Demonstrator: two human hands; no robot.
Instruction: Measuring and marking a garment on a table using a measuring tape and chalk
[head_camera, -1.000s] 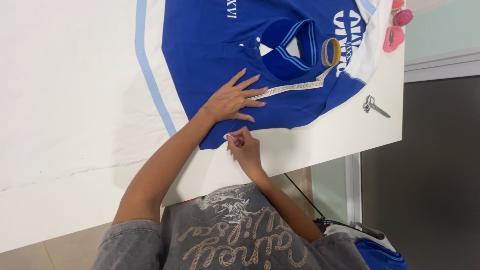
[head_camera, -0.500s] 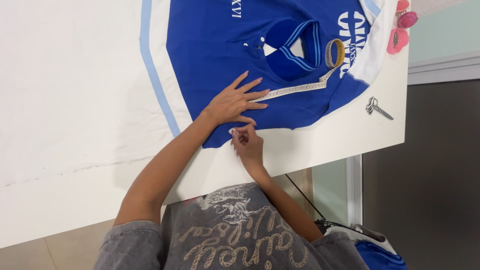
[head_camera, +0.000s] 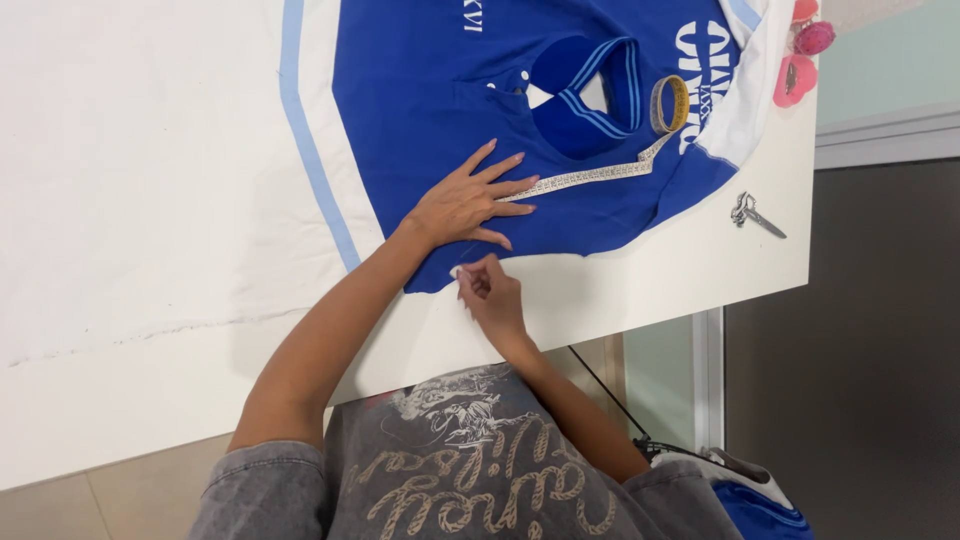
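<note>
Both your hands sit on the blue shirt (head_camera: 440, 110) with its white, pale-blue-striped edge, spread on the white table (head_camera: 120, 130): your left hand (head_camera: 462, 203) lies flat, fingers splayed, on a tape measure (head_camera: 590, 176), and your right hand (head_camera: 492, 292) pinches the hem just beside it.

The person wears a washed grey short-sleeved T-shirt (head_camera: 470, 480) with a pale printed picture high on the chest and looping rope-like cream lettering below it, the sleeve hems thick and stitched, both forearms bare, with long pale-polished nails on the left hand (head_camera: 462, 203) and the right hand (head_camera: 492, 292).
</note>
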